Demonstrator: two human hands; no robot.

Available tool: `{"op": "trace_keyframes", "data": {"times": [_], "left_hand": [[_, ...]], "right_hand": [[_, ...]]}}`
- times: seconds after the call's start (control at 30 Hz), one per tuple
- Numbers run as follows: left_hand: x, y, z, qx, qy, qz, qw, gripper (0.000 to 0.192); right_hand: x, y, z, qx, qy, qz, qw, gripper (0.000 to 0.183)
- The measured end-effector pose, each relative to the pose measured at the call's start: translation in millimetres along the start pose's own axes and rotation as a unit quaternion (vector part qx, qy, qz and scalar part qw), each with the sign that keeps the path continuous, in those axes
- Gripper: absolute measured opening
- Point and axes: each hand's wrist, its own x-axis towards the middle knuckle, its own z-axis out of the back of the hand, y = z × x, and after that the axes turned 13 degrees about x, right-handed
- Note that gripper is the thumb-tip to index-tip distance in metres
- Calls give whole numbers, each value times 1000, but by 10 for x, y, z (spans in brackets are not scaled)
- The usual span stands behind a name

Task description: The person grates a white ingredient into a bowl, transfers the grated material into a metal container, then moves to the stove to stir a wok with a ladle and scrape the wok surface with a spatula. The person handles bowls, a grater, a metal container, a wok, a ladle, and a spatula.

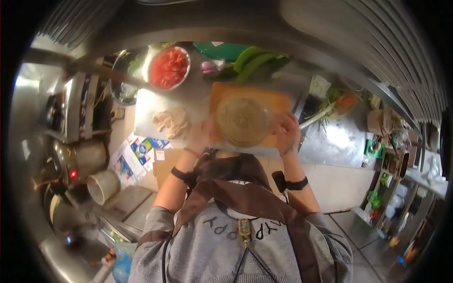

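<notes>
Between my two hands a round, see-through bowl [243,122] is over an orange cutting board [272,95]; the bowl looks blurred. My left hand [200,136] is at the bowl's left side, smeared by motion. At its right side my right hand [287,132] has its fingers bent at the rim. Left of the board lies a crumpled tan cloth or paper [172,122] on the steel counter. What the bowl holds cannot be made out clearly.
A white bowl of cut red tomatoes [169,69] stands at the back left. Behind the board lie a purple onion [208,67], large green leaves [253,63] and a green tray [221,51]. Greens with a long stalk [322,115] are at the right. A low shelf edge runs above the counter's back.
</notes>
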Motion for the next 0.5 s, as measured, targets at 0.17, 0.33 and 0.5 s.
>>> {"op": "trace_keyframes", "data": {"times": [0.17,0.33,0.5], "left_hand": [[-492,-21,58,-475,72,-11,877,53],[-739,-526,159,-459,44,-28,887,45],[-396,-430,-23,-435,-4,-154,887,44]], "right_hand": [[-124,772,219,-110,348,295,883,26],[100,606,284,-218,409,342,818,34],[150,299,-331,-23,179,132,975,38]]}}
